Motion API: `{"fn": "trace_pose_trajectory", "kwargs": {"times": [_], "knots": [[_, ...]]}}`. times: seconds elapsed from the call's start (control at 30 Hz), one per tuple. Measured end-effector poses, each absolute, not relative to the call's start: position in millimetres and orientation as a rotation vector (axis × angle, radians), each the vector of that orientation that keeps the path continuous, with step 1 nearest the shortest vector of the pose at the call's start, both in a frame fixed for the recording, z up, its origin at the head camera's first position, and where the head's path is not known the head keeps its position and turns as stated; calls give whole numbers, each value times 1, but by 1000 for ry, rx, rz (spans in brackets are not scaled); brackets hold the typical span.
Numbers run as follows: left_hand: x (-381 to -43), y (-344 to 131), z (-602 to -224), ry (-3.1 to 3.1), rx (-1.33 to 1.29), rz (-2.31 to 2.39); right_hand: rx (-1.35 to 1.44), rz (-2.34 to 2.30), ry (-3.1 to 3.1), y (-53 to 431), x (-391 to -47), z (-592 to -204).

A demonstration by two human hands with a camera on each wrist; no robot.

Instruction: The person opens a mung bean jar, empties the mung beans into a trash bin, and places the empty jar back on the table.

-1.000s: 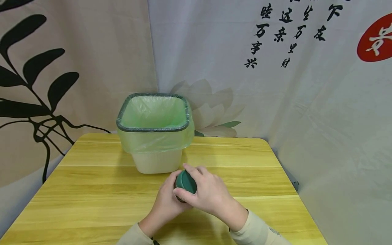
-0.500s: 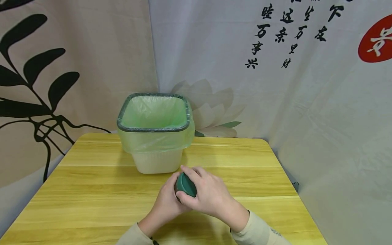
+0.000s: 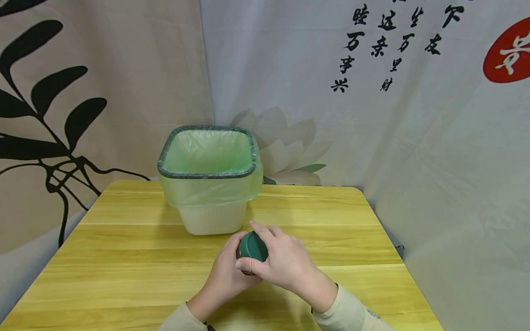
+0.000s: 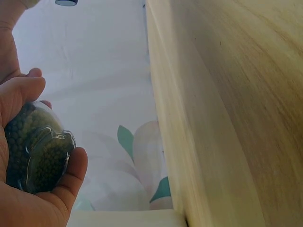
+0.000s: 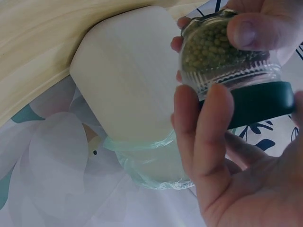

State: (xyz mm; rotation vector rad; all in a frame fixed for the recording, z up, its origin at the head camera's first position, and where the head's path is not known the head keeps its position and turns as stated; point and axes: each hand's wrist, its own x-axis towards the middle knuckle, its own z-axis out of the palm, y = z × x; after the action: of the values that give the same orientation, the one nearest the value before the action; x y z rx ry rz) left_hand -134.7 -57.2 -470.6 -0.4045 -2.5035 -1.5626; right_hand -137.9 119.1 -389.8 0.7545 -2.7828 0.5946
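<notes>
Both hands meet over a small clear jar of green beans (image 5: 208, 49) with a dark green lid (image 3: 253, 247). My left hand (image 3: 227, 272) grips the glass body from the left, its thumb and fingers wrapped round the side. From the right, my right hand (image 3: 286, 262) holds the lid, thumb on the near side and fingers on the far side. In the left wrist view the rounded, embossed jar bottom (image 4: 49, 158) faces the camera. The right wrist view shows the lid at the jar's ribbed neck. Most of the jar is hidden by the hands in the head view.
A whitish bin (image 3: 213, 218) lined with a green plastic bag (image 3: 207, 191) stands on the wooden table (image 3: 124, 271), just beyond the hands. Behind the table hangs a printed cloth (image 3: 285, 69) with leaves, a flower and dark characters.
My right hand and the lid dipped slightly toward the near side, then came back up, the right fingers shifting round the lid. The left hand keeps its grip on the jar.
</notes>
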Motion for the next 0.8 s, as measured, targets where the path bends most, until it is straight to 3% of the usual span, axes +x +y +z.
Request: {"fn": "trace_pose_trajectory", "kwargs": {"times": [0.8], "knots": [[-138, -63, -476, -2560, -374, -1681, 821, 628, -2809, 117, -137, -391]]}}
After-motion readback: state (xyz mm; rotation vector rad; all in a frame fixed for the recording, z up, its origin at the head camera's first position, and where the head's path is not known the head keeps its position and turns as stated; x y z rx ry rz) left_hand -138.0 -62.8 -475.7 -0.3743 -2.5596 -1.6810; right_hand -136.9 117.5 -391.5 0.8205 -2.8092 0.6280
